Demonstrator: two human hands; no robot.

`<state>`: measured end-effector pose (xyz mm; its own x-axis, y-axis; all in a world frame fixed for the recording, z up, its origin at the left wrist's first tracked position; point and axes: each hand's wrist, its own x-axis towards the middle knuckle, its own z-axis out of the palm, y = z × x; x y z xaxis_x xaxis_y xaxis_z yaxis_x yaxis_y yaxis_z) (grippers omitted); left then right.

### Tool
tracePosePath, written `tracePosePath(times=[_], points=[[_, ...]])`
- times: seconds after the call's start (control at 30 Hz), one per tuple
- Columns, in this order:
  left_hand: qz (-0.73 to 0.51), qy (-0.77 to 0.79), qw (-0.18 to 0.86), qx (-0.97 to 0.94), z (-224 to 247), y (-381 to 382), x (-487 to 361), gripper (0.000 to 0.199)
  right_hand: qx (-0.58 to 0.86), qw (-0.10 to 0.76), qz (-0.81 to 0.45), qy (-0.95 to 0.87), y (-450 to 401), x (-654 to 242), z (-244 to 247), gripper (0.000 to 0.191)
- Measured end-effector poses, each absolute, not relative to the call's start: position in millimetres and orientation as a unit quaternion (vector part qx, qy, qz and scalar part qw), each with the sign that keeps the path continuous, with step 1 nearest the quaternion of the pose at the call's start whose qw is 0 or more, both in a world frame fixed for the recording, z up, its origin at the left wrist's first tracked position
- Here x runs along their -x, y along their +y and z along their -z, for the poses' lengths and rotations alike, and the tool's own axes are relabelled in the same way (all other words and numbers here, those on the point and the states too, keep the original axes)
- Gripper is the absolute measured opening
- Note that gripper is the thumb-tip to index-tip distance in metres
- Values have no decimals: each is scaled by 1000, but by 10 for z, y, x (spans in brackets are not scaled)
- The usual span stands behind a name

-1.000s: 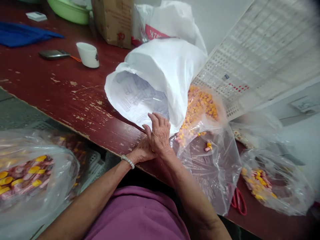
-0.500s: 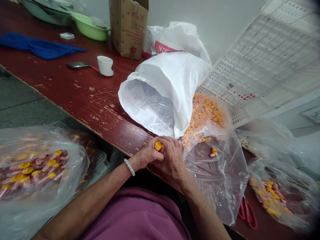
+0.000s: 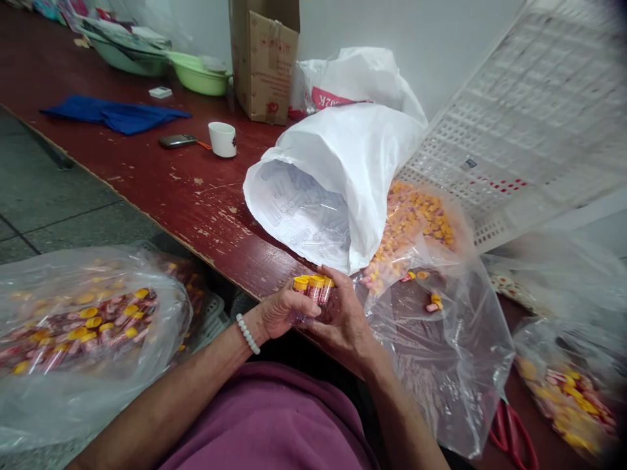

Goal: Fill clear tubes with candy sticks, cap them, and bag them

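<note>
Several small clear tubes with yellow caps (image 3: 314,287) are bunched between my hands at the table's front edge. My left hand (image 3: 289,308), with a white bead bracelet at the wrist, is closed round them, thumb across the front. From the other side my right hand (image 3: 343,313) curls its fingers and thumb against the same tubes. Just behind lies a white sack (image 3: 337,163), its mouth facing me, with many clear empty tubes (image 3: 304,215) inside. Right of it, yellow caps with pinkish pieces (image 3: 416,215) spill from a clear plastic bag (image 3: 441,378).
A clear bag of yellow-capped tubes (image 3: 88,333) stands low at left. Red-handled scissors (image 3: 512,434) and another filled bag (image 3: 568,391) lie at right. A white crate (image 3: 529,130) leans behind. Further left are a cup (image 3: 222,140), a phone (image 3: 177,141), a blue cloth (image 3: 117,114) and a carton (image 3: 267,65).
My hands have opened out from a tight clasp, so the row of yellow-capped tubes now shows between them. The whole view has shifted, moving the scene slightly right.
</note>
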<state>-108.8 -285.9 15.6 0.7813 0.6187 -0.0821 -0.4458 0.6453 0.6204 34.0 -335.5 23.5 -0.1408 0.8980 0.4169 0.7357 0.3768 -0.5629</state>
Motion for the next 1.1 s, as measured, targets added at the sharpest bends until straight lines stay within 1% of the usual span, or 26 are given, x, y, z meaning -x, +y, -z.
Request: tracePosePath(times=[0.1, 0.3, 0.4, 0.57, 0.6, 0.73, 0.8, 0.97, 1.1], points=[[-284, 139, 910, -266, -146, -2900, 1112, 34, 522, 378, -138, -752, -3370, -353, -188, 82], [-263, 142, 927, -226, -81, -2960, 1132, 30, 527, 376, -94, -756, -3401, -340, -238, 70], [-255, 143, 935, -201, -44, -2982, 1161, 35, 526, 360, -108, -763, -3411, -333, -265, 70], [-279, 158, 931, -175, -28, -3000, 1199, 38, 481, 350, -112, -796, -3366, -267, -237, 84], [-284, 161, 930, -170, -28, -3008, 1201, 37, 470, 350, -116, -802, -3352, -248, -224, 83], [-297, 184, 928, -130, 32, -3051, 1257, 35, 456, 346, -164, -804, -3295, -143, -128, 65], [-304, 190, 928, -105, 122, -3074, 1370, 36, 454, 331, -174, -809, -3270, -53, -37, 62], [-312, 218, 920, -93, 397, -3220, 1906, 35, 385, 295, -235, -842, -3284, 315, 213, 79], [-317, 235, 916, -75, 514, -3349, 2247, 34, 338, 279, -255, -862, -3271, 650, 323, 78]])
